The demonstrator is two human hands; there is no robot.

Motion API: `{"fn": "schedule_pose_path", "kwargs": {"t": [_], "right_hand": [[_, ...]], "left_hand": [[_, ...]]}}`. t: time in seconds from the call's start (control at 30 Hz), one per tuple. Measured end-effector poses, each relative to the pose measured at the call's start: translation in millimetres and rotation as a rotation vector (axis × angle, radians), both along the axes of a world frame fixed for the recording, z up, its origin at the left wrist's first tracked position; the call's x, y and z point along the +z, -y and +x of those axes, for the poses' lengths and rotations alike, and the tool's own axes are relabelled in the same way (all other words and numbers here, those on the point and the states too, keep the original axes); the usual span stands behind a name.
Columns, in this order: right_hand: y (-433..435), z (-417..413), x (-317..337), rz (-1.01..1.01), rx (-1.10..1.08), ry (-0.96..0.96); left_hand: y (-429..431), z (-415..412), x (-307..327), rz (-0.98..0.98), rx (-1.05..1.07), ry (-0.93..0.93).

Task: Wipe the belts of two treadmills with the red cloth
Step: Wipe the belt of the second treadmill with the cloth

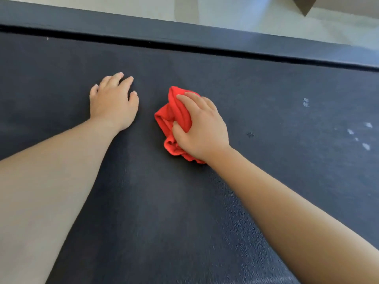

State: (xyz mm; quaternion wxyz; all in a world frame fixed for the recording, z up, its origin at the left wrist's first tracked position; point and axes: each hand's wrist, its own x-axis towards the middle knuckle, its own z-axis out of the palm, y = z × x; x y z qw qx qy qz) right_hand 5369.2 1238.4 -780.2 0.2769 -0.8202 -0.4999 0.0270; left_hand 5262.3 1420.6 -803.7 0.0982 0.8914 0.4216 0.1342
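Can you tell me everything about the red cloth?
The red cloth is bright red, soft-looking fabric, scrunched into a lumpy bundle with folds and creases, not spread flat. It lies on the dark, textured treadmill belt, near the middle of the view. The right hand rests on top and grips it, fingers curled into the folds, covering its right part. The left hand lies flat on the belt beside it, not touching it.

- The dark belt (205, 201) is evenly lit by soft daylight.
- A bright sheen is seen on the side rail (266, 35).
- Edges are curved by wide-angle distortion; slight softness throughout.
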Motion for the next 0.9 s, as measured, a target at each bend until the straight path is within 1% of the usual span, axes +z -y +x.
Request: {"fn": "schedule_pose_path", "kwargs": {"t": [0.07, 0.13, 0.2, 0.3, 0.37, 0.43, 0.57, 0.7, 0.8, 0.9], "right_hand": [[21.7, -7.3, 3.5, -0.023, -0.003, 0.004], [45.7, -15.9, 8.6, -0.05, -0.015, -0.018], [73.4, -28.9, 14.3, -0.077, -0.03, -0.039], [115.1, -50.8, 21.4, -0.138, 0.019, -0.018], [133.0, -58.2, 22.1, -0.153, 0.048, -0.007], [137.8, -62.2, 20.4, -0.134, 0.027, -0.007], [109.7, -58.6, 13.9, -0.091, -0.052, -0.007], [79.2, -40.9, 18.8, -0.125, -0.096, -0.024], [93.5, -44.6, 21.2, -0.176, -0.053, -0.017], [131.7, -53.3, 26.0, -0.215, 0.0, -0.013]], "left_hand": [[16.2, -6.6, 1.0, 0.008, -0.01, 0.015], [45.5, -20.7, 2.0, -0.01, -0.037, -0.019], [81.6, -40.8, 2.3, -0.011, -0.123, -0.052], [137.4, -78.7, 4.6, -0.042, -0.24, -0.093], [165.8, -103.1, 3.8, -0.05, -0.281, -0.099], [183.0, -120.5, 2.8, -0.032, -0.303, -0.1], [190.3, -126.5, 3.8, -0.034, -0.288, -0.078], [191.4, -124.8, 6.3, -0.043, -0.271, -0.076], [191.1, -126.5, 6.7, -0.055, -0.288, -0.086], [193.9, -123.7, 6.8, -0.087, -0.284, -0.1]]}}
